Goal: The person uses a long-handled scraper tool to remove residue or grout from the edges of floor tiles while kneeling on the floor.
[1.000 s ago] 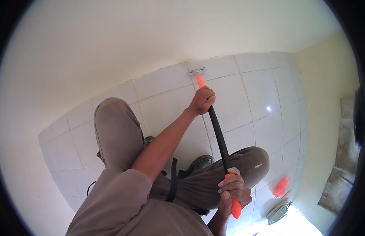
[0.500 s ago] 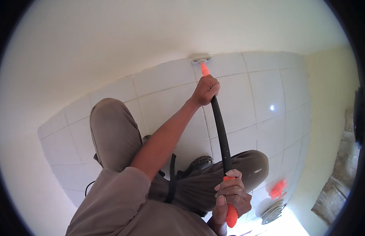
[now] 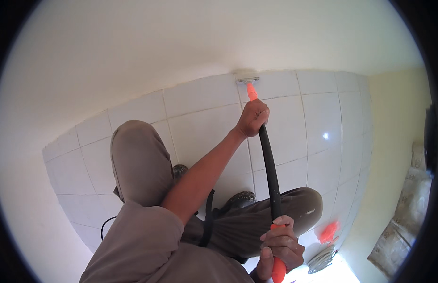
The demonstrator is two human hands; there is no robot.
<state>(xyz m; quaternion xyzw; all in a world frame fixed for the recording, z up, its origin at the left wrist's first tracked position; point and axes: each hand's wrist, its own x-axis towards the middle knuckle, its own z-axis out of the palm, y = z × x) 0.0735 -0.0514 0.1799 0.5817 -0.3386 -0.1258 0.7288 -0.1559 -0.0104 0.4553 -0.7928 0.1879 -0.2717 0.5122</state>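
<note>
A long-handled scraper [image 3: 270,170] with a black shaft and orange ends runs from near my body to the far edge of the tiles. Its narrow metal head [image 3: 248,80] rests on the white tiles, close to where they meet the wall. My left hand [image 3: 254,118] is wrapped round the shaft just below the orange neck. Lower down, my right hand [image 3: 281,243] grips the orange handle end, its fingers curled over it. Both hands are closed on the same tool.
White floor tiles [image 3: 204,134] with grout lines lie under me, bounded by a pale wall [image 3: 181,37]. My bent knees flank the shaft. An orange-red bundle [image 3: 329,232] and a coiled pale cable or hose [image 3: 321,259] lie at lower right. Patterned sheets [image 3: 393,243] lie beyond the right wall.
The floor and wall edge sit slightly lower in the picture. The scraper head has shifted a little to the right along the wall edge. Both hands keep their grip.
</note>
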